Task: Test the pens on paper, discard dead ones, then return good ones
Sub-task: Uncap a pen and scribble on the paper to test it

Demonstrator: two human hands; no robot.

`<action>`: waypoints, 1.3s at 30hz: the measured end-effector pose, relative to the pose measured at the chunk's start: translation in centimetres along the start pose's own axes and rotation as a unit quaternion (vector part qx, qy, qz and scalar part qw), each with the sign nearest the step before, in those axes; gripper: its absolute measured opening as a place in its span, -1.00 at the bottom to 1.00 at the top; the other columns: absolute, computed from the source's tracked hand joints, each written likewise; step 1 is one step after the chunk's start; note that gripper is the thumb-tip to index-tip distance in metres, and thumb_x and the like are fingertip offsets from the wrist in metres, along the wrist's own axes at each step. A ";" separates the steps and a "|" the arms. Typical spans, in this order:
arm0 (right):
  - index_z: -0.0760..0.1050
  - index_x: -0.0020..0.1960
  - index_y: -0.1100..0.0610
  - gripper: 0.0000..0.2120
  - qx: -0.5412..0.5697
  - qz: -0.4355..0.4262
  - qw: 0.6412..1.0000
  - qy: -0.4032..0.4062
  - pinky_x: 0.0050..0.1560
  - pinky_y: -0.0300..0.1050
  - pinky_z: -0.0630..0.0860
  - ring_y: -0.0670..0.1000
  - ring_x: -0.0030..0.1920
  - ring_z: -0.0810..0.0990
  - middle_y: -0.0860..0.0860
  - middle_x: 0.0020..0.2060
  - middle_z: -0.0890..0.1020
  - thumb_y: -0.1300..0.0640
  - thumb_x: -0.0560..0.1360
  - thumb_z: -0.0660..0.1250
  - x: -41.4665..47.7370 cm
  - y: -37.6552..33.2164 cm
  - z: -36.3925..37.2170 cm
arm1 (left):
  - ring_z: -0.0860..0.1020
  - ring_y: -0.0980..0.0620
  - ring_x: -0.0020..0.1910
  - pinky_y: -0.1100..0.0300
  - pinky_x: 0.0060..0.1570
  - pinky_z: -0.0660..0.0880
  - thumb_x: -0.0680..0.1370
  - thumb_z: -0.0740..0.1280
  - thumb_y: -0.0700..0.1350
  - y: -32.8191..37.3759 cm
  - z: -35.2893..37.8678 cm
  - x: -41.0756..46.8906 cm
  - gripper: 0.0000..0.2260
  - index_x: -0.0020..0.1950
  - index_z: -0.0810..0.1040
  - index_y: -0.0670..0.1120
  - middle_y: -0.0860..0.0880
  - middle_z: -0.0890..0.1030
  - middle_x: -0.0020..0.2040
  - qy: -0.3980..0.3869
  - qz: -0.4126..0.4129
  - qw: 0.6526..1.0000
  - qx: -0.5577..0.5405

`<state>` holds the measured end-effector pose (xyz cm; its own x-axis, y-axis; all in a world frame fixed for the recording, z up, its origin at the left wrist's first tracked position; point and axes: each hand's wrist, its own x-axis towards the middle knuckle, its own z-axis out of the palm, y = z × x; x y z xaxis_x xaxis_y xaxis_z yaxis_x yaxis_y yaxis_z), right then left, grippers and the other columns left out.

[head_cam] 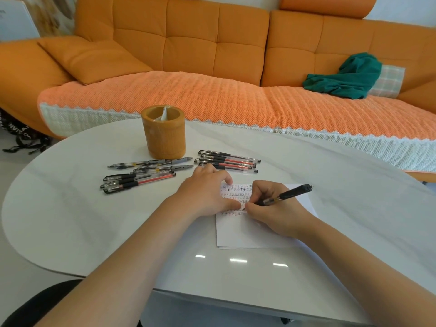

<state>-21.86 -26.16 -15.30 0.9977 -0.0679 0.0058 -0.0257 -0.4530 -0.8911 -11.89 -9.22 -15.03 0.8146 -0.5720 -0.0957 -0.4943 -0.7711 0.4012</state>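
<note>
On the white table [82,220], a sheet of paper [247,232] lies just right of centre, its upper part covered in rows of small red and black test marks. The right hand [273,208] has its fingers closed around a black pen [286,194], tip down on the paper at the lowest row of marks, barrel slanting up toward 2 o'clock. The left hand [205,192] rests palm down at 9 o'clock of the writing tip, fingers loosely spread, thumb and forefinger flat on the sheet's left edge.

At 12 o'clock from the left hand lies a tidy group of pens [227,161], its nearest pen just at the fingertips. A looser group of pens [141,173] lies at 10 o'clock. Between and beyond the two groups stands a tan cylindrical pen holder [165,135] with a scrap of clear plastic [164,114] inside. An orange sofa [212,55] fills the background.
</note>
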 end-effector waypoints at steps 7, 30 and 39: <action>0.42 -0.28 0.28 -0.82 -0.050 -0.008 0.999 -0.004 -0.45 -0.28 0.35 -0.11 -0.51 0.43 -0.02 -0.48 0.47 0.32 0.43 0.39 -0.2 -0.6 0.2 | 0.28 0.03 0.36 -0.05 0.28 0.42 0.38 0.43 0.37 0.0 0.0 -0.1 -0.42 0.33 0.41 0.23 0.06 0.37 0.30 -0.001 0.001 1.000 0.001; 0.39 -0.28 0.28 -0.82 -0.038 0.001 0.999 -0.007 -0.45 -0.22 0.39 -0.04 -0.49 0.46 0.08 -0.47 0.48 0.34 0.42 0.38 -0.3 -0.5 0.2 | 0.27 0.03 0.36 -0.01 0.24 0.41 0.39 0.43 0.35 0.0 0.1 -0.1 -0.44 0.32 0.42 0.22 0.07 0.37 0.28 0.002 0.004 1.000 0.002; 0.42 -0.28 0.26 -0.82 -0.038 -0.008 0.999 -0.019 -0.39 -0.18 0.42 -0.02 -0.45 0.49 0.05 -0.46 0.51 0.33 0.44 0.39 -0.2 -0.4 0.0 | 0.26 0.03 0.37 0.01 0.24 0.41 0.40 0.43 0.35 0.0 0.1 0.0 -0.44 0.32 0.41 0.22 0.07 0.36 0.29 0.001 0.001 1.000 0.001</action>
<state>-22.08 -25.97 -14.98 0.9997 -0.0264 0.0004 -0.0134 -0.5197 -0.8542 -11.93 -9.27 -15.11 0.8136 -0.5738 -0.0933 -0.4975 -0.7702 0.3992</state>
